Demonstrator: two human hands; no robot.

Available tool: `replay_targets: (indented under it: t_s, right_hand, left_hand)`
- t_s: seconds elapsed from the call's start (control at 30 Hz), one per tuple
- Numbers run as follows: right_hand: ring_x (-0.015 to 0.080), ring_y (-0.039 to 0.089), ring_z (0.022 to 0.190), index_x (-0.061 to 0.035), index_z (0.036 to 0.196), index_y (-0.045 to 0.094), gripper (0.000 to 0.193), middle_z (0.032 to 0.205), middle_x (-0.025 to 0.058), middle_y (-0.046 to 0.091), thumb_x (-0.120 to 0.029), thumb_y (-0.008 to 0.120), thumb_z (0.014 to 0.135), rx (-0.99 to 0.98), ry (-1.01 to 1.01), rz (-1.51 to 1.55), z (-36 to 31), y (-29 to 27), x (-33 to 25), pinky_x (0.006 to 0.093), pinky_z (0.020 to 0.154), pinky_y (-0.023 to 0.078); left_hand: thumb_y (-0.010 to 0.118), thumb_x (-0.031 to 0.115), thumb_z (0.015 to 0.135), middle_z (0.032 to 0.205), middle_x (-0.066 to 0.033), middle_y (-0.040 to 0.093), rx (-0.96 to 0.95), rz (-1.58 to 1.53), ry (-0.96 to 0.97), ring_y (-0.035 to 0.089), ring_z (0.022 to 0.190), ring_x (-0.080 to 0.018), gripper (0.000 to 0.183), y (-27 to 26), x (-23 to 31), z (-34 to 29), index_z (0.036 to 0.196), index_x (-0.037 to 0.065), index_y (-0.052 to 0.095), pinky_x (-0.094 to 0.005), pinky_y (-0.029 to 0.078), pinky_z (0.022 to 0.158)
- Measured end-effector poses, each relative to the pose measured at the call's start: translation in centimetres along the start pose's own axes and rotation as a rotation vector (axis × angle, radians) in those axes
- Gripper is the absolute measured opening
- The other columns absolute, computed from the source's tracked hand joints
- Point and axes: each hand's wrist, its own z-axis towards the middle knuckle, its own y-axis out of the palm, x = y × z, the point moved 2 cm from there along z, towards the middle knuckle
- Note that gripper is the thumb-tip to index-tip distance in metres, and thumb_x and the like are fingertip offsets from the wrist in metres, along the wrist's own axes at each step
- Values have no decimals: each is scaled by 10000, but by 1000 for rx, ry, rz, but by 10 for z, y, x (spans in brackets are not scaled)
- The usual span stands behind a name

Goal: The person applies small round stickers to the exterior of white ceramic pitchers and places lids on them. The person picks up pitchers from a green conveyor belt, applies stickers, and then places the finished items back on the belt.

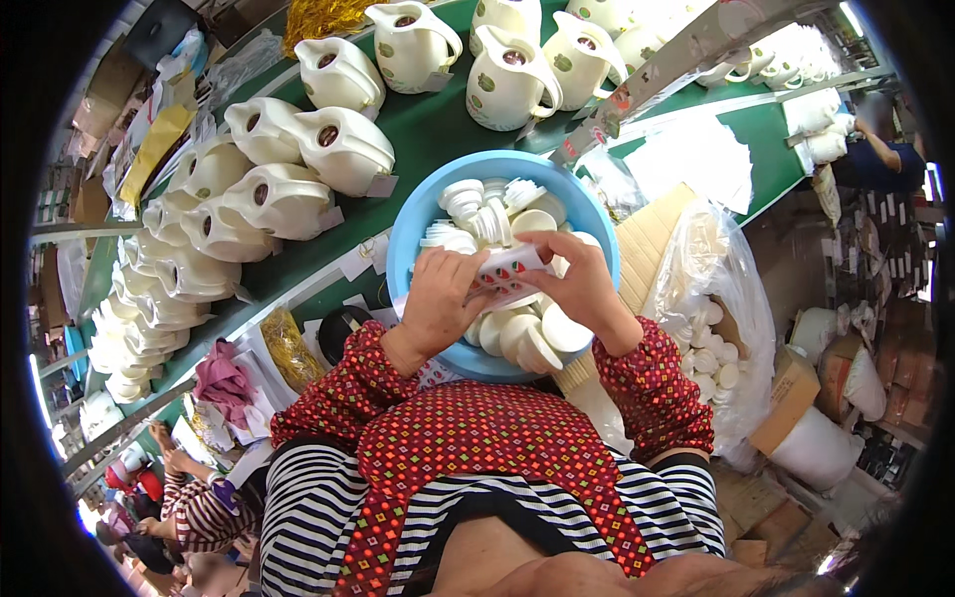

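Over a light-blue basin [400, 249] in front of me, my left hand [438, 297] and my right hand [580, 284] grip a small white sheet [503, 267] between them. Red and green marks in rows, like stickers, are printed on it. My left fingers pinch its left end, and the right thumb and fingers close on its right end. White and cream plastic lids [565, 328] fill the basin, some of them with threaded stems [464, 199] showing. Part of the heap is hidden beneath my hands.
Rows of cream jugs [343, 149] stand on a green conveyor [423, 124] ahead and to the left. A metal bar [647, 80] slants across the upper right. Right of the basin are cardboard [652, 244] and a clear bag of round lids [706, 348]. Other people sit at lower left.
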Motion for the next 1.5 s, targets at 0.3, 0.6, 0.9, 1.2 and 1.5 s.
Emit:
replay_targets:
  t_s: [0.3,0.6,0.9,1.2,1.5]
  right_hand:
    - [225,682,818,-33,906,804,206,856,106,716,-72,905,730,117,-185,-120,-64,11,-73,334,750,543]
    - [47,619,668,28,966,793,155,712,47,725,-115,815,910,67,-97,79,-109,45,-133,257,582,485]
    - [35,636,715,22,989,791,145,815,-5,742,-120,783,960,351,-116,487,-144,72,-151,215,634,498]
    - [34,650,735,12,1036,795,158,881,14,763,-133,752,990,325,-53,722,-138,106,-154,208,666,506]
    - [42,643,715,12,1040,786,177,813,-15,736,-148,786,963,281,-2,687,-136,121,-153,217,667,500]
  left_hand:
    - [710,74,927,999,-168,697,-163,-507,-24,667,896,-371,170,-68,49,-34,1078,-2,725,-427,536,806]
    - [807,184,904,1008,-159,726,-255,-559,-104,713,917,-238,351,-158,72,-86,1155,-4,650,-360,554,840]
    - [903,72,800,969,-94,766,276,-536,-276,738,892,-135,379,-205,54,-177,1095,5,675,-278,591,754]
    - [938,18,687,1063,-93,710,586,-267,-9,717,787,-193,604,-226,57,-194,1241,39,698,-308,588,724]
    - [878,35,791,769,-47,650,516,-314,58,605,645,-144,158,-225,32,-205,914,25,779,-293,463,576]
